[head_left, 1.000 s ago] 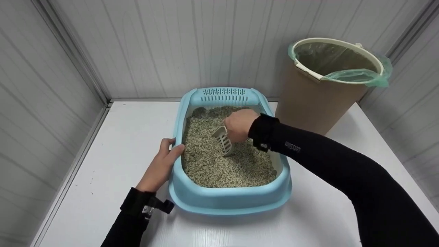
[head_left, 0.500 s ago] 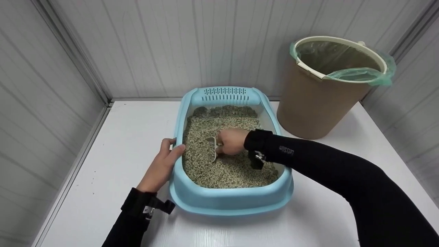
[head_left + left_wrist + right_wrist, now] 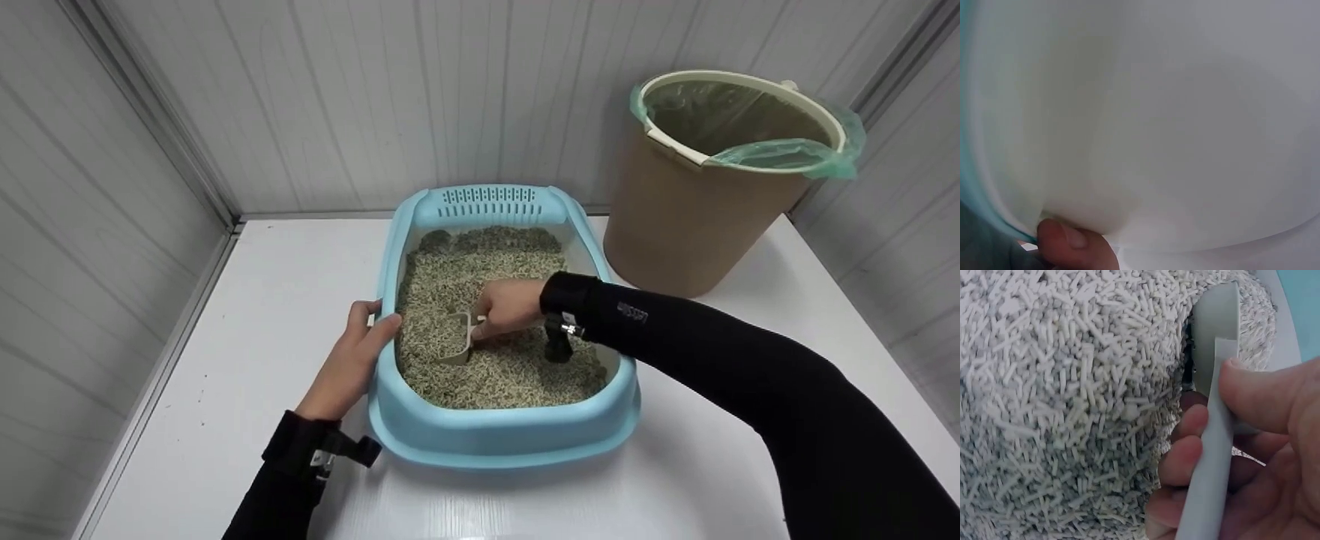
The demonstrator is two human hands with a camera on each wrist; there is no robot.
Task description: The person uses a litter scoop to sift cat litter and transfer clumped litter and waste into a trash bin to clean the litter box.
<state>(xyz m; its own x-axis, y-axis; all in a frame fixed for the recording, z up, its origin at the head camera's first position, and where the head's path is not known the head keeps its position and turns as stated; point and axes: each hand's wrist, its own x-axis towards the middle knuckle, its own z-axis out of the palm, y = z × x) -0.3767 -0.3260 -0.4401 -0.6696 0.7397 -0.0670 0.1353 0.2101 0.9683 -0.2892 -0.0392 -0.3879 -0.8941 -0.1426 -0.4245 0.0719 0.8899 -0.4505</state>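
Observation:
A blue litter box (image 3: 502, 435) filled with pale pellet litter (image 3: 517, 379) stands on the white table. My left hand (image 3: 347, 367) grips its left rim, thumb over the top and fingers on the outside. In the left wrist view a fingertip (image 3: 1075, 244) shows below the box's pale wall (image 3: 1185, 140). Over the litter, my right hand (image 3: 510, 306) holds a light litter scoop (image 3: 466, 337) by its handle. The right wrist view shows thumb and curled fingers round that handle (image 3: 1210, 455), with the scoop's head (image 3: 1216, 326) turned on its side and partly sunk in the pellets.
A tall brown bin (image 3: 675, 225) with a cream rim and a green bag liner (image 3: 795, 154) stands behind the box to the right. Grey panel walls (image 3: 337, 97) enclose the table (image 3: 270, 300) at the back and sides. Darker clumps (image 3: 435, 240) lie at the box's far end.
My right hand has come from the middle of the box toward its near left, and the scoop has turned and gone lower into the litter. The left hand keeps its grip on the rim.

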